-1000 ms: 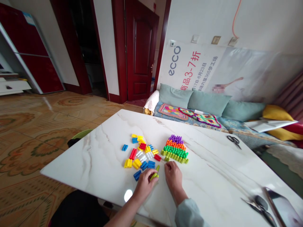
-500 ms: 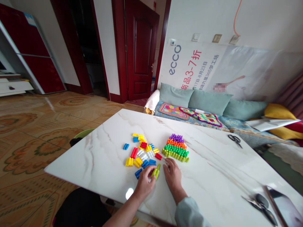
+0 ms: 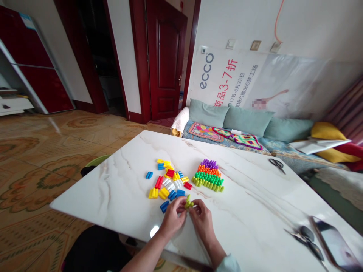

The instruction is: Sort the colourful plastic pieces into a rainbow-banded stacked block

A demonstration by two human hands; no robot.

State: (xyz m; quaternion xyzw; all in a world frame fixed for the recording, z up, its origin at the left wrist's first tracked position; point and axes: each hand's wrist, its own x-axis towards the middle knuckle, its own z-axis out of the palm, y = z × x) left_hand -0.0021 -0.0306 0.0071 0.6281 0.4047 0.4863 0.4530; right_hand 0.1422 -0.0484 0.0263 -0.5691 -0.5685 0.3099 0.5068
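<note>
Between my hands, just above the near part of the table, are several yellow-green bullet-shaped plastic pieces [image 3: 188, 202]. My left hand [image 3: 173, 218] is closed and pinches them from the left. From the right, my right hand [image 3: 203, 220] has its thumb and fingertips closed on the same small bunch, and its fingers partly hide the pieces. Beyond my left hand lie loose bullet-shaped pieces in small joined groups: blue ones [image 3: 164, 206], yellow ones [image 3: 163, 193], white ones [image 3: 169, 185] and red ones [image 3: 159, 182]. A block of upright pieces [image 3: 209, 175] stands to the right, in purple, orange, green and yellow-green bands.
The white marbled table [image 3: 113, 192] carries scissors [image 3: 277, 165] at its far right. A second pair of scissors [image 3: 309, 241] and a phone [image 3: 336, 241] lie at the near right. A sofa with green cushions [image 3: 248, 121] stands behind the table.
My right hand has drawn back from beside the red piece to meet my left hand at the yellow-green pieces. Those pieces have turned in my fingers. The view has shifted slightly.
</note>
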